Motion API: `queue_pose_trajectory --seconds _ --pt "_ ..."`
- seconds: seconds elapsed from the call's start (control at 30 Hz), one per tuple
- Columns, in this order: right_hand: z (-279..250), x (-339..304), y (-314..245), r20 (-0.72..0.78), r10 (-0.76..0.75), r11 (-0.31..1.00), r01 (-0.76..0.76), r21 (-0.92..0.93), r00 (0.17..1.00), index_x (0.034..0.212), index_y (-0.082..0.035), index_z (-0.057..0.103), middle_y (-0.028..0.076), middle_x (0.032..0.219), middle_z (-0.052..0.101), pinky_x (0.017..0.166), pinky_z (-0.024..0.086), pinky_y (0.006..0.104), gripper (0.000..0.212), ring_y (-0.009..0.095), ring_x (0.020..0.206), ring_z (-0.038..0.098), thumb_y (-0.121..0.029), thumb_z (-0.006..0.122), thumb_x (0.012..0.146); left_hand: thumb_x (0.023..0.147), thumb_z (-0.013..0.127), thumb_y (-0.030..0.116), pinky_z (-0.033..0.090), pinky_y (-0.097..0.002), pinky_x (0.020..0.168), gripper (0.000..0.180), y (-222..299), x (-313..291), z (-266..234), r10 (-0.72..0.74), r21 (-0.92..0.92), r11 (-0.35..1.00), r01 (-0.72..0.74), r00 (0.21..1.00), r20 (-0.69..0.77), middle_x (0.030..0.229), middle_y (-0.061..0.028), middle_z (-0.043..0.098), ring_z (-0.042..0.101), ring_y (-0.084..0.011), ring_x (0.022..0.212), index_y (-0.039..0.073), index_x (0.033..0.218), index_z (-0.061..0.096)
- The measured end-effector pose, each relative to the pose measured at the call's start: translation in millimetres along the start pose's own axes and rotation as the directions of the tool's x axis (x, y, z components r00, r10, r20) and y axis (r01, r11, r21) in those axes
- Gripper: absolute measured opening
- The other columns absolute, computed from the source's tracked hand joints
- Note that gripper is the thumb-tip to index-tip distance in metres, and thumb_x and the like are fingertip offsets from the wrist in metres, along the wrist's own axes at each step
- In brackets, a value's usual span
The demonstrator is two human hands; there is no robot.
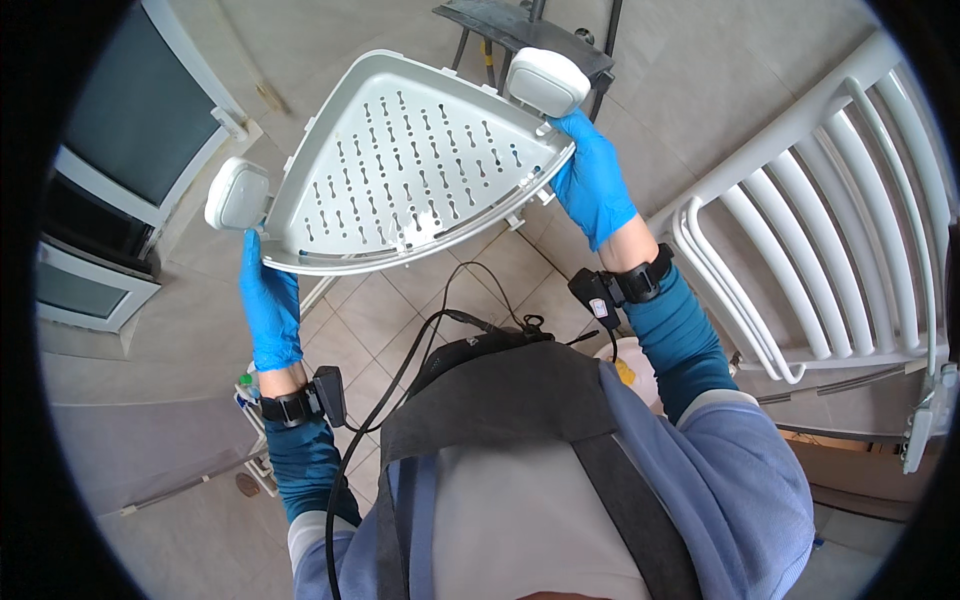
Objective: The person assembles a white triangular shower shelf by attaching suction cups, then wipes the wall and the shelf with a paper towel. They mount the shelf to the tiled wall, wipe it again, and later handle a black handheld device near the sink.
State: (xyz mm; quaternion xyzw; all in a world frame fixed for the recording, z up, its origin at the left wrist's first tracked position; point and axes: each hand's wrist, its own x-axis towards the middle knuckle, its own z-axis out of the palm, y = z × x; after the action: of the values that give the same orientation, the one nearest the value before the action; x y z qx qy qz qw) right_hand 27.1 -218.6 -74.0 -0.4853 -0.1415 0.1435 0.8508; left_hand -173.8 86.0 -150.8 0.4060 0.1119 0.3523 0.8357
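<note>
Head view — white shelf gripped between left hand and right hand.

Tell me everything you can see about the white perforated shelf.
The shelf is a white, roughly triangular tray that looks like plastic, with rounded corners and rows of small holes, many dumbbell-shaped. A raised rim surrounds it; its curved front edge lies nearest the person's body. Small tabs stick out along the edges, and a rounded white block sits at each end of the curve. It is held up above the tiled floor, between the blue-gloved left hand and right hand.
</note>
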Motion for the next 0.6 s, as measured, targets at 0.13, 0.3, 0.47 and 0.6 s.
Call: queue_pose_trajectory --seconds 0.13,0.3,0.47,0.6 --pt "-5 -1 2 -0.006 0.113 0.993 -0.114 -0.039 0.994 0.117 0.000 0.053 0.014 0.109 0.061 0.083 0.054 0.0396 0.036 0.027 0.096 0.063 -0.024 0.054 0.090 0.094 0.056 0.029 0.040 -0.0337 0.099 0.046 -3 6 -2 -0.001 -0.050 0.999 0.000 0.999 -0.035 0.125 -0.0091 0.054 0.052 -0.0186 0.113 0.000 0.128 0.048" --pt "-15 -2 4 -0.022 0.098 0.977 -0.101 -0.190 0.995 0.109 0.000 0.058 0.011 0.100 0.063 0.078 0.056 0.0364 0.031 0.022 0.092 0.064 -0.023 0.055 0.090 0.093 0.059 0.022 0.043 -0.0332 0.096 0.035 -6 7 -7 -0.006 -0.163 0.987 0.013 0.999 0.045 0.116 -0.0086 0.059 0.054 -0.0172 0.107 -0.002 0.118 0.055" --pt "-22 -6 9 0.057 -0.071 0.993 0.076 -0.089 0.996 0.113 0.000 0.059 0.009 0.104 0.063 0.083 0.053 0.0314 0.029 0.019 0.094 0.062 -0.015 0.059 0.088 0.092 0.060 0.025 0.044 -0.0348 0.100 0.042 -5 4 -17 -0.039 -0.166 0.984 0.056 0.994 0.106 0.122 -0.0124 0.056 0.054 -0.0212 0.113 -0.002 0.123 0.050" --pt "-24 -11 6 0.100 -0.173 0.977 0.184 -0.110 0.980 0.121 0.002 0.052 0.012 0.110 0.060 0.089 0.051 0.0353 0.038 0.022 0.102 0.059 -0.018 0.058 0.089 0.090 0.062 0.026 0.045 -0.0355 0.099 0.045 -5 10 -35 -0.071 -0.079 0.993 0.082 0.988 0.140 0.121 -0.0120 0.055 0.054 -0.0201 0.112 -0.001 0.125 0.049"
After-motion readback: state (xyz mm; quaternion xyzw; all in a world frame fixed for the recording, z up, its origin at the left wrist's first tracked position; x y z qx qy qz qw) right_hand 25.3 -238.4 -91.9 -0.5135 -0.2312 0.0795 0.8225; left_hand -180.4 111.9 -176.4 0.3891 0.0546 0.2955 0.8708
